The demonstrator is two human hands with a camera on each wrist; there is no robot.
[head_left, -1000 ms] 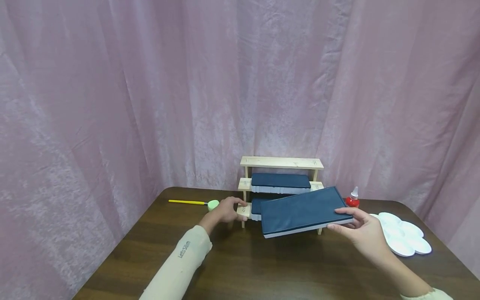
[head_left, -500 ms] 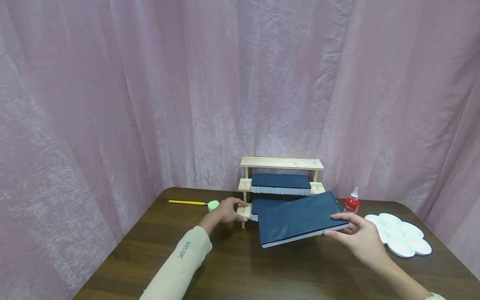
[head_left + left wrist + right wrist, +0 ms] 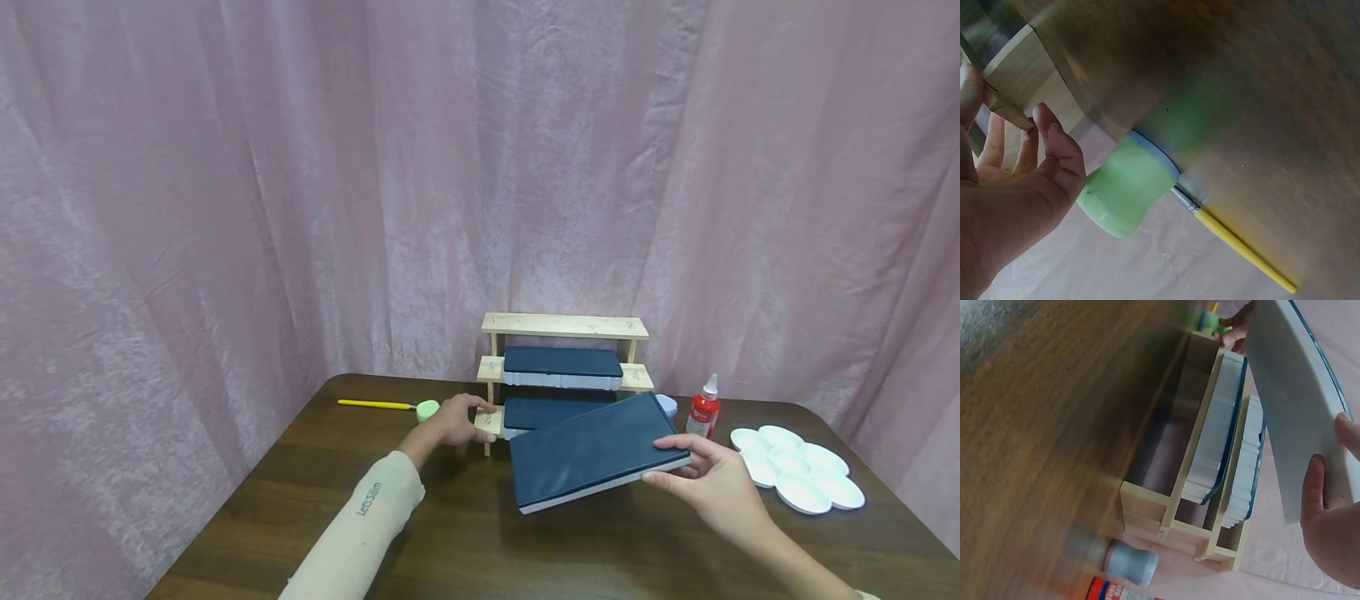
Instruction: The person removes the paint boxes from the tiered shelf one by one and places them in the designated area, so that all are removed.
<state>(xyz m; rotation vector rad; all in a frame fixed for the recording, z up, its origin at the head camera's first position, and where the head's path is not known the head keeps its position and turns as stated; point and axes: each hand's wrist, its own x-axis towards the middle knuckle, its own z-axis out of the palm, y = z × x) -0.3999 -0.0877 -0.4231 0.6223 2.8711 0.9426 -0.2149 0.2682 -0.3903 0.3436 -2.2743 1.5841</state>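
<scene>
Nearest you, the dark-brown wooden bench (image 3: 450,537) runs under both sleeves, and above it your right hand (image 3: 716,483) pinches one end of a flat rectangular box with a dark-blue top and white underside (image 3: 600,450), thumb below and fingers on the upper face. You have that box raised off the bench and tilted, its left end dipping toward you, in front of the stand. To its right lies a white plastic flower-shaped palette (image 3: 798,471). Your left hand (image 3: 450,421) grips the left end of the lowest step of a pale wooden three-step stand (image 3: 564,325). On that step rests a second blue-topped box (image 3: 551,410), partly hidden by yours, and on the middle step a third blue-topped box (image 3: 562,361). Just beyond your left hand stands a light-green waisted pot (image 3: 427,409), with a yellow-handled brush (image 3: 375,405) at its base (you cannot tell whether they touch). Right of the stand are a pale-blue pot (image 3: 666,405) and a red bottle with a white nozzle (image 3: 702,412). Pink velvety curtains (image 3: 420,208) hang behind everything.
</scene>
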